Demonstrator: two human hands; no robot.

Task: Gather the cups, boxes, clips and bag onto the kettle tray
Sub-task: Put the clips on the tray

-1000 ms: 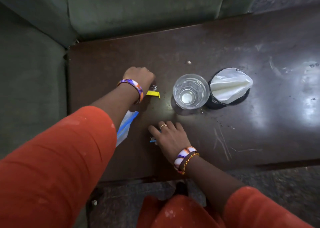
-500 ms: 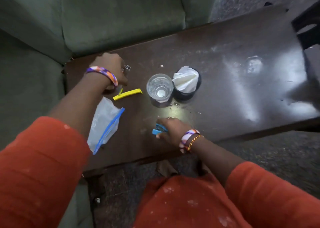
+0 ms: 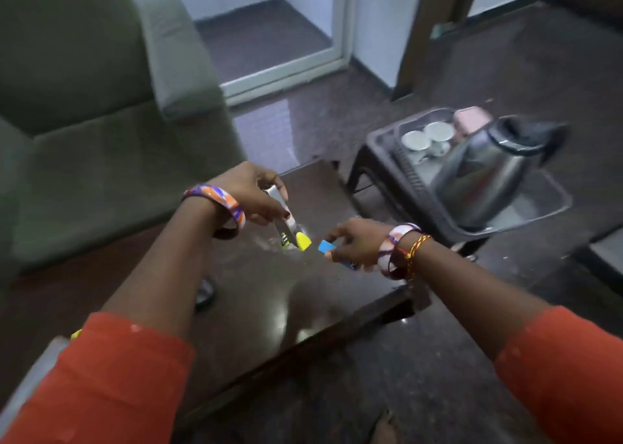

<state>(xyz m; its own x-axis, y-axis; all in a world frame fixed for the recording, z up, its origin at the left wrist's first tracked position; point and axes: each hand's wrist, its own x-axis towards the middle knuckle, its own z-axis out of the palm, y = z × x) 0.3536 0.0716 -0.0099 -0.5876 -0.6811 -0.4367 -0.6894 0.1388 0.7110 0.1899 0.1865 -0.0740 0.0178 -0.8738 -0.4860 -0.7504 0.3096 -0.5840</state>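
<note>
No legible text, label, brand, number or sign appeared on any surface in the head view; motion blur softened the whole frame.

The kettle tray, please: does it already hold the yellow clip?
No, the yellow clip is in the left hand above the dark table, apart from the kettle tray.
</note>
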